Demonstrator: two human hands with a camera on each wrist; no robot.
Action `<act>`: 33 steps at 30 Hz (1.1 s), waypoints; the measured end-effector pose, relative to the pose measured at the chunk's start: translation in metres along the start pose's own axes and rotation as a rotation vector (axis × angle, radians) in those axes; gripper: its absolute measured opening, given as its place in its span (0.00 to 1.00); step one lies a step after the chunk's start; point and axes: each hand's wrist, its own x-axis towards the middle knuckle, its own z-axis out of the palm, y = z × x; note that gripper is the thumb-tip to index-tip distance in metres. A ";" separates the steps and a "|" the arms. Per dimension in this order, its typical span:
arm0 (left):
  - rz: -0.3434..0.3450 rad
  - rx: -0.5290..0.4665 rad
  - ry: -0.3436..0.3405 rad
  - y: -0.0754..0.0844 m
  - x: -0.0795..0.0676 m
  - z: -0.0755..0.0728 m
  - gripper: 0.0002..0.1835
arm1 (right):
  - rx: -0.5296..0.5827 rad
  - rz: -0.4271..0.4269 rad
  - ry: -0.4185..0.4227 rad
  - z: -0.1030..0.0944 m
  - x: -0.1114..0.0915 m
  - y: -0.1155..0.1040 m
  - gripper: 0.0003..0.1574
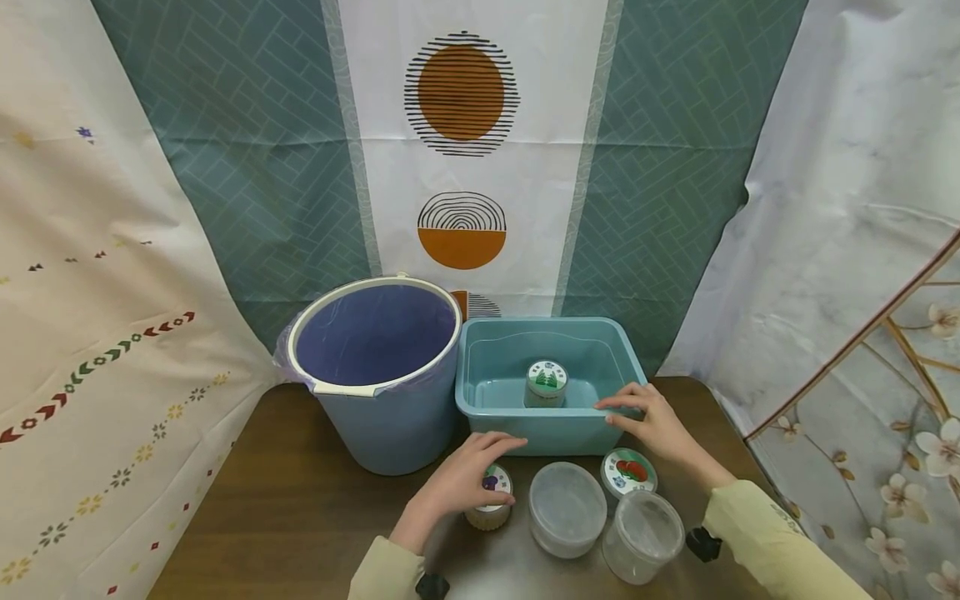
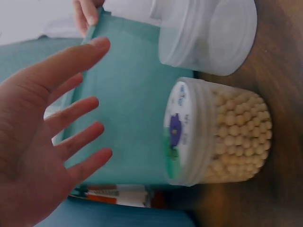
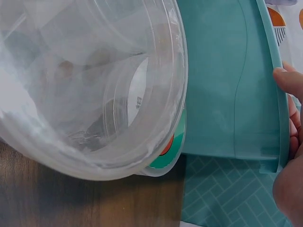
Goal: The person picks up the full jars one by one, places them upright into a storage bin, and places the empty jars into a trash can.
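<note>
My left hand hovers with spread fingers near a lidded jar of small pale round beans with a purple picture on its lid. A gap separates palm and jar in the left wrist view. At the teal plastic bin, my right hand holds the front rim near its right end, thumb on the outer side and fingers over the edge. Inside the bin stands a jar with green trees on its lid. The fingers behind the rim are partly hidden in the right wrist view.
A clear round tub and a tall clear jar stand in front of the bin. Behind the latter is a jar with a tomato lid. Left of the bin stands a blue bucket with a plastic liner. Patterned cloths hang around the wooden table.
</note>
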 end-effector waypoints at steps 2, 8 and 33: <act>-0.025 0.021 0.021 -0.003 -0.001 0.005 0.42 | -0.002 -0.001 0.003 0.000 0.000 0.001 0.13; -0.122 0.047 0.047 -0.009 -0.006 0.022 0.41 | 0.004 -0.016 0.018 0.003 0.000 0.002 0.13; -0.257 0.181 -0.015 -0.014 -0.002 0.050 0.34 | 0.014 -0.035 0.028 0.004 -0.001 0.004 0.14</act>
